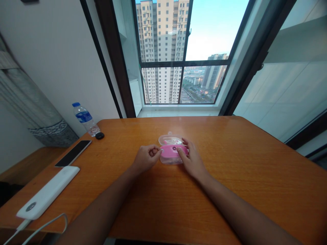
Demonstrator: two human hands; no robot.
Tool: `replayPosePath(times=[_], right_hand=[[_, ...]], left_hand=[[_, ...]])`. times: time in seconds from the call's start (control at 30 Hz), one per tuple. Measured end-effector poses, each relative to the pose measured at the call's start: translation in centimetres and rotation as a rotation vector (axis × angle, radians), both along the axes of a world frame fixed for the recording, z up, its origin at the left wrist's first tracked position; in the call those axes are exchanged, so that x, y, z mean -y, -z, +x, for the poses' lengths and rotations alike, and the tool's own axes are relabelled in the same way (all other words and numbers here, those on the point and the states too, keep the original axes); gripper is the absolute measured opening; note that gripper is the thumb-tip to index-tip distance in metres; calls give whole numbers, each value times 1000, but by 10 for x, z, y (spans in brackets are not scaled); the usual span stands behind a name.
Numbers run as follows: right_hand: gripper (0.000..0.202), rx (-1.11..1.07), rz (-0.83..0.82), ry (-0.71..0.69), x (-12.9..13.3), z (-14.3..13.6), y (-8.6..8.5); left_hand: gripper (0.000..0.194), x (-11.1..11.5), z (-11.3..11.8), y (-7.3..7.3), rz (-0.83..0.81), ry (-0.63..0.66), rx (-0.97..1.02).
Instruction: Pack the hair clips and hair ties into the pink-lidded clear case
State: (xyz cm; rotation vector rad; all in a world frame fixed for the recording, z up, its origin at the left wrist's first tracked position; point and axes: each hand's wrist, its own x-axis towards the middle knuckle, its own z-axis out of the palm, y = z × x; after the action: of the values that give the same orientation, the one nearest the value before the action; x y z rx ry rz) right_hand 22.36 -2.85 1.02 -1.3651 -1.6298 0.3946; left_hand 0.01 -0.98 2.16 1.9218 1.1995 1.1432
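Observation:
A small clear plastic box (170,160) rests on the table in front of me, its clear lid (168,139) tipped open at the far side. A pink rounded piece (170,152) lies across the top of the box, with a small dark ring mark near its middle. My right hand (190,157) grips the right end of the pink piece, thumb on top and fingers behind. At the left end, my left hand (148,156) is closed in a pinch by a tiny pale spot. What its fingertips hold is too small to make out.
On the left of the wooden table (230,170) lie a phone (73,153), a white power bank (48,192) with a cable (48,223), and a black round object (99,135). A water bottle (86,119) stands beside them. A window (182,64) lies beyond the far edge.

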Motion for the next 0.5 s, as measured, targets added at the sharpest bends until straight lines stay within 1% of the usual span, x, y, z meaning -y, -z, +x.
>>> replayPosePath(times=[0.07,0.2,0.33,0.5], right_hand=[[51,1,-24,-52,-1,-1,2],[43,17,-35,-119,3,-5,-2],[40,24,-49,-152,6,-8,-5],[40,31,-34,-167,6,-8,-3]], left_hand=[[26,0,-1,0,-4,18,-28],[23,0,-3,-1,7,16,-62],[23,0,-5,-2,30,-5,-98],[26,0,-4,-2,37,-21,-105]])
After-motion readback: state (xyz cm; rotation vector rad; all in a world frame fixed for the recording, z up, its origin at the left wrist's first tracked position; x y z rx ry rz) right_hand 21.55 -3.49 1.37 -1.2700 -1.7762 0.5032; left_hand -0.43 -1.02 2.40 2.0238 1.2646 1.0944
